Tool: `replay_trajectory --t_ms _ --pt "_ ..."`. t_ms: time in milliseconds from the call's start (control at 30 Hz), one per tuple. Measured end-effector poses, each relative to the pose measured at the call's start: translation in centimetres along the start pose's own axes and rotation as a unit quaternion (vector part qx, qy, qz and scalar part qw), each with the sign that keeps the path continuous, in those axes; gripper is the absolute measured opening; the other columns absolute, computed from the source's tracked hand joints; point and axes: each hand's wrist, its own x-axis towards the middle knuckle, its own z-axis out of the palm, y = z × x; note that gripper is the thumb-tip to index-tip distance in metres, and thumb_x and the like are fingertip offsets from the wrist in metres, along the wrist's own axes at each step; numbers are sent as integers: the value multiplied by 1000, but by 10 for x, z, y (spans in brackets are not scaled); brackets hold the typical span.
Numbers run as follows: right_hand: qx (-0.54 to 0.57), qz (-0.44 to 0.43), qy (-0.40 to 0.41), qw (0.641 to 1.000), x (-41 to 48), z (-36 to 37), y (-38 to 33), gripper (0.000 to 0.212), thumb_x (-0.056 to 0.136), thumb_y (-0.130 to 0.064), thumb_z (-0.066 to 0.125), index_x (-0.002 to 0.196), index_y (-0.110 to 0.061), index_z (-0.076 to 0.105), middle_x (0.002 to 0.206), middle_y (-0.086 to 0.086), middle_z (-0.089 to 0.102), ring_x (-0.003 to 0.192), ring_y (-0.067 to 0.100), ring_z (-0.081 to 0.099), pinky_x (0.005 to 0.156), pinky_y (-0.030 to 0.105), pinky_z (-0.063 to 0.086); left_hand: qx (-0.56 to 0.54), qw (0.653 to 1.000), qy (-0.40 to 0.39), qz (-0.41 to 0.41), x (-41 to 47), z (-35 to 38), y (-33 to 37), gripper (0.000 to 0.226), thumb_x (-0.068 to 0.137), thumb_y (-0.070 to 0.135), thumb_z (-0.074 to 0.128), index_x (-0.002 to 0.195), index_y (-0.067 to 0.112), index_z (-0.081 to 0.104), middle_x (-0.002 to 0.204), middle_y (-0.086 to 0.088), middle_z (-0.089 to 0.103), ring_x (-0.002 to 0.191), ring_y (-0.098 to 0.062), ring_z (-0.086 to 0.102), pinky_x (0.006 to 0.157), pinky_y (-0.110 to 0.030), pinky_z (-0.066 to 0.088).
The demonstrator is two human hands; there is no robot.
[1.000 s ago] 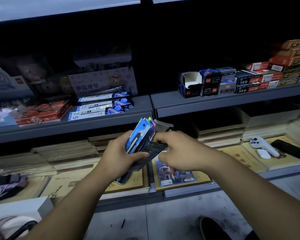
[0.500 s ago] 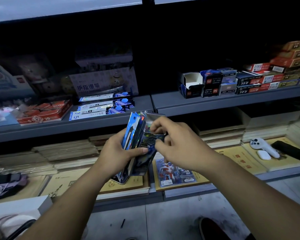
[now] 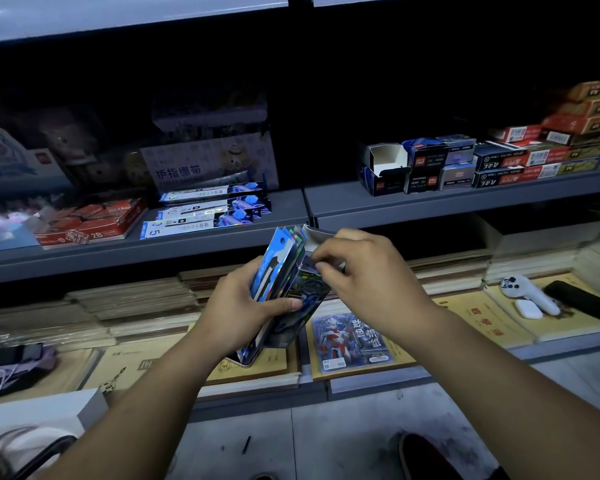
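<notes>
Where the packs sit: a fanned stack of glossy blue holographic card packs (image 3: 274, 268) stands on end in mid-air before the grey metal shelves (image 3: 430, 202), above the yellow paper notebooks (image 3: 257, 365) on the bottom shelf.
Left hand (image 3: 238, 313): its grip wraps the stack's middle from the left, with the thumb laid across the front face and the fingers hidden behind.
Right hand (image 3: 368, 275): its grip is pinched, thumb and forefinger closed on the upper edge of the front dark pack (image 3: 309, 296), and the other fingers are loosely curled.
Long axis: the stack runs from low left to high right, its top tilted away from the person toward the middle shelf.
Which way from the grip: the pinched pack lies just left of and below the right fingertips, touching them. The right hand is nearer its free top end.
Coming move, as I judge it: a pull upward along that axis, with the left thumb easing off so that neighbouring packs do not slide out too.
Nearby: matching blue-and-white packs (image 3: 205, 216) lie flat on the middle shelf, up and left of the stack. A red-and-blue hero card pack (image 3: 352, 341) lies on the notebooks below the right hand.
</notes>
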Motion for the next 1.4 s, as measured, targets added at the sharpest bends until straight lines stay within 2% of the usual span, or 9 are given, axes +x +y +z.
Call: replay_trajectory --t_ms 267,400,500,600,867,1033,1100,1267,1400 --pt "-67 -5 -83 994 0 -9 -3 29 98 -20 51 113 -23 76 107 -9 59 92 22 61 80 39 52 13 1000 15 0 0 -1 -4 49 74 25 92 115 34 67 104 16 77 95 -4 73 89 -39 60" --pt "-32 -16 -19 999 -2 -6 -3 23 97 -20 53 107 -21 73 97 -11 57 80 17 59 72 39 53 25 1000 9 -1 2 1 -6 49 74 28 92 116 33 68 105 14 77 96 -6 73 91 -40 59" --pt "51 -22 41 998 -2 -6 -13 13 94 -24 58 103 -25 67 90 -16 54 69 6 53 65 33 50 63 998 13 19 2 5 -7 50 74 28 92 119 32 68 100 15 76 91 2 69 82 -22 54" --pt "54 -10 18 998 -4 -3 -19 11 92 -31 63 103 -28 64 92 -14 52 72 7 56 67 31 50 103 994 16 37 -1 8 -5 48 76 26 90 119 31 69 93 18 73 87 6 65 68 -7 43" --pt "120 59 -10 991 -3 4 -15 23 87 -28 75 103 -32 59 89 -9 57 67 0 53 61 16 36 134 990 8 32 -2 7 -8 49 78 29 88 121 33 65 95 15 73 90 3 64 69 -7 45" --pt "199 114 1 973 -3 13 -16 33 83 -22 79 105 -30 55 82 -2 55 61 5 47 61 22 39 142 989 5 44 -3 10 -6 49 80 32 86 123 33 64 93 11 73 87 -2 66 70 -18 50" --pt "207 125 12 970 -2 14 -16 34 84 -20 79 106 -29 55 79 -3 54 62 5 47 63 23 40 141 989 9 45 -3 11 -5 51 80 33 86 125 35 63 95 11 73 88 0 65 71 -17 50" --pt "246 156 20 956 2 14 -15 23 81 -16 84 87 -23 63 67 -8 53 50 2 46 54 14 39 153 987 10 55 -4 10 -2 43 81 31 85 117 35 61 90 16 68 84 7 62 64 -6 41" --pt "220 154 1 963 3 12 -14 24 77 -22 87 73 -24 64 63 -9 55 48 2 44 51 16 38 148 987 13 57 -5 9 0 42 81 25 86 112 37 61 87 15 68 80 9 61 64 -4 39"
